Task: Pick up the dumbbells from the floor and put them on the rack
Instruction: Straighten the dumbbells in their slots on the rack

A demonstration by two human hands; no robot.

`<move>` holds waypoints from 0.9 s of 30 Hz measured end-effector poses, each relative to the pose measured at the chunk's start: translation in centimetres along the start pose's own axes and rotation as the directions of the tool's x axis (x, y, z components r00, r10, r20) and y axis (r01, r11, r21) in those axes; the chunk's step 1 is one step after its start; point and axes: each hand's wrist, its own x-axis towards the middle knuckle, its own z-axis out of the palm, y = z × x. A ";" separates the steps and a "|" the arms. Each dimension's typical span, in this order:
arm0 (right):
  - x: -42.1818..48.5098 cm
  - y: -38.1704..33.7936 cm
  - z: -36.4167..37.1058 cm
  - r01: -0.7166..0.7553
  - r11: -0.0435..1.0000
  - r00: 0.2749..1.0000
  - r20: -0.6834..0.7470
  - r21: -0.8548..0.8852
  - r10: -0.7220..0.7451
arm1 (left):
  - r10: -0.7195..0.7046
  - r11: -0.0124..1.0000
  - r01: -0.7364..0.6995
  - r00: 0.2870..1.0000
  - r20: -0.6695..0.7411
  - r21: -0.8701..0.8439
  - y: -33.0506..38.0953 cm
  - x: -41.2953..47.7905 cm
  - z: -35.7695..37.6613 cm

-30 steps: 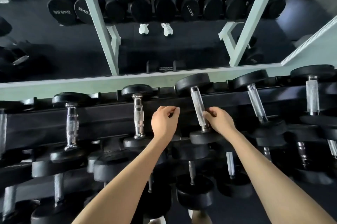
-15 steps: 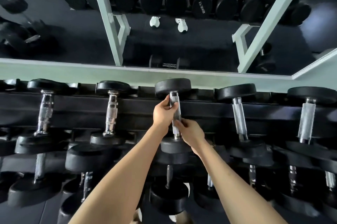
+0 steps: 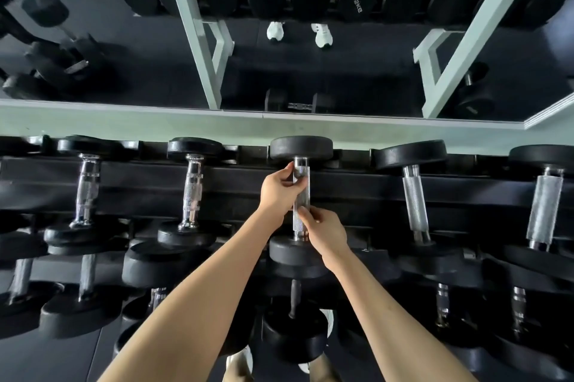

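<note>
A black dumbbell [image 3: 300, 148] with a knurled steel handle lies across the top tier of the black rack [image 3: 149, 186], straight ahead of me. My left hand [image 3: 278, 192] grips the upper part of its handle, fingers curled round the bar. Lower down, my right hand [image 3: 323, 228] pinches the same handle just above the near weight head. Both heads of the dumbbell rest on the rack's rails.
More dumbbells fill the top tier on both sides: two chrome-handled ones [image 3: 191, 195] at left, two larger ones [image 3: 416, 204] at right. Lower tiers hold several more [image 3: 292, 332]. A mirror [image 3: 357, 71] behind the rack reflects the rack frame, floor and white shoes.
A second ago only my right hand touched the tilted handle. Since then my left hand came onto the bar and the dumbbell now lies straight; the view shifted right to centre it.
</note>
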 end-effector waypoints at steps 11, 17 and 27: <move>0.1 0.2 0.1 -0.008 1.000 1.000 -0.001 0.015 0.008 | -0.004 1.000 0.003 1.000 0.014 0.012 -0.1 0.2 -0.1; -0.5 -0.4 -0.9 -0.002 0.999 0.998 0.064 0.034 0.000 | 0.003 0.998 -0.002 1.000 -0.013 0.060 0.0 -0.3 0.4; -2.9 4.5 -14.8 0.063 0.950 0.729 -0.636 -0.305 -0.252 | 0.236 0.933 -0.155 0.945 -0.226 0.323 2.0 -6.3 5.3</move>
